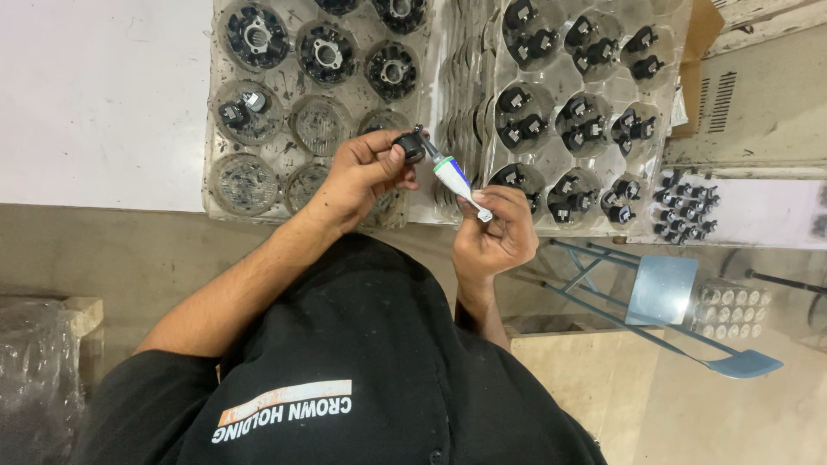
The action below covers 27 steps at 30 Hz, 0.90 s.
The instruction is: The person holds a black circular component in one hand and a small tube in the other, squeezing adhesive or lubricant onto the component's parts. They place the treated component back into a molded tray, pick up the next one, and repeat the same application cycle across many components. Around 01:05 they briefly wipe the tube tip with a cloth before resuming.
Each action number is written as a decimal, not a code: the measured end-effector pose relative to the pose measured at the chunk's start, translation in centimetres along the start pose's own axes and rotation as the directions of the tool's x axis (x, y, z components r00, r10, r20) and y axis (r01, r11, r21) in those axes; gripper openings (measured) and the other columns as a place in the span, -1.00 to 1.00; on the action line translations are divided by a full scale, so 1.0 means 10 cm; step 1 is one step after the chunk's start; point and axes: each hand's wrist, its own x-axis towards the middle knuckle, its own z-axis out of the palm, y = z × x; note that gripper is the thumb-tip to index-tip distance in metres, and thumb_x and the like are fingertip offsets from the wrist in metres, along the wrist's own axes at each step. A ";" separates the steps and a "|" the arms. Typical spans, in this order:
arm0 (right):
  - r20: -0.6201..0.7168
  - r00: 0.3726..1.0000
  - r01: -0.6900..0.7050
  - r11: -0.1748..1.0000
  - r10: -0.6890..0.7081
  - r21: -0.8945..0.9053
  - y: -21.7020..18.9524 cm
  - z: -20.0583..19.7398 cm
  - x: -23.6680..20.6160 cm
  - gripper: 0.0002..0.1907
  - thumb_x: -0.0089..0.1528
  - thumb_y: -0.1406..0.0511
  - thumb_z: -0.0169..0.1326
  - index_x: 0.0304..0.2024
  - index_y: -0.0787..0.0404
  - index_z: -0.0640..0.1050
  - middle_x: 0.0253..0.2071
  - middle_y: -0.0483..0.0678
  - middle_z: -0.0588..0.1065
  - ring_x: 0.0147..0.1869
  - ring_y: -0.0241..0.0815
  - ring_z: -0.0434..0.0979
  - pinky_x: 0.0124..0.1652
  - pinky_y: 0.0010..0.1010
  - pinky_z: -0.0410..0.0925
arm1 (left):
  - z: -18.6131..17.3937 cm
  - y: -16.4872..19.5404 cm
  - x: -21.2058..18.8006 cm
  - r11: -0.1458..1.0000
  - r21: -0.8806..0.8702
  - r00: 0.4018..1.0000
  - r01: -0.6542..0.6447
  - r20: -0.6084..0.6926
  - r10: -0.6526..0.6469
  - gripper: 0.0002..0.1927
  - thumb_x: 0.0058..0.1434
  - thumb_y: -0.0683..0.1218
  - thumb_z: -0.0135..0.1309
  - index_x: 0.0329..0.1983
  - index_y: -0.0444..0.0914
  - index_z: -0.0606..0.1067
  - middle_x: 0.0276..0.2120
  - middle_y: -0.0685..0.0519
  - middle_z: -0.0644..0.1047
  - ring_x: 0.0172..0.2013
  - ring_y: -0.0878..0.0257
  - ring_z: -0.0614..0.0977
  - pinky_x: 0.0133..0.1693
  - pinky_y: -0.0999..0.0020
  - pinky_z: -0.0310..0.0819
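Note:
My left hand [366, 172] grips a small black plastic part [410, 146] over the edge of the white table [95, 95]. My right hand [495, 228] pinches a small white squeeze tube [452, 176] with a green collar. The tube's thin nozzle points up and left and touches the black part. Both hands hover just in front of two clear plastic trays.
The left clear tray [226, 194] holds round black ring parts in its far cups; nearer cups look empty. The right clear tray [551, 82] holds several small black parts per cup. More black parts [685, 211] lie at right. A blue-grey folding stool [659, 288] stands below.

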 end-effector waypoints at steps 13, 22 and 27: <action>0.076 0.993 -0.094 0.994 0.089 0.061 -0.01 -0.07 0.02 -0.72 0.16 0.70 0.25 -0.19 0.39 0.50 -0.17 0.07 0.51 -0.13 -0.27 0.52 -0.14 -0.53 0.42 | -0.08 -0.09 -0.01 0.980 -0.189 0.997 0.063 0.050 -0.054 -0.56 0.46 -0.02 0.03 0.24 -0.42 0.48 -0.13 0.00 0.61 -0.25 0.32 0.61 -0.10 0.32 0.63; -0.125 0.983 -0.124 0.989 0.133 0.078 0.09 -0.53 -0.02 -0.74 0.27 0.63 0.26 -0.11 0.39 0.46 -0.08 0.02 0.46 -0.09 -0.30 0.49 -0.12 -0.58 0.40 | -0.67 -0.22 0.71 0.716 0.664 0.895 -0.218 -0.157 0.418 -0.50 0.04 -0.19 0.41 0.04 -0.39 0.53 -0.16 0.05 0.64 -0.20 0.34 0.71 -0.11 0.44 0.66; -0.159 0.969 -0.177 0.981 0.188 0.080 0.19 -0.82 -0.10 -0.74 0.27 0.61 0.26 -0.10 0.37 0.46 -0.08 0.01 0.47 -0.06 -0.31 0.48 -0.16 -0.61 0.39 | -0.78 -0.32 0.81 0.096 0.984 0.913 0.149 -0.174 0.368 -0.58 -0.03 0.06 0.46 -0.19 -0.25 0.65 -0.38 0.06 0.66 -0.33 0.17 0.69 -0.26 0.23 0.57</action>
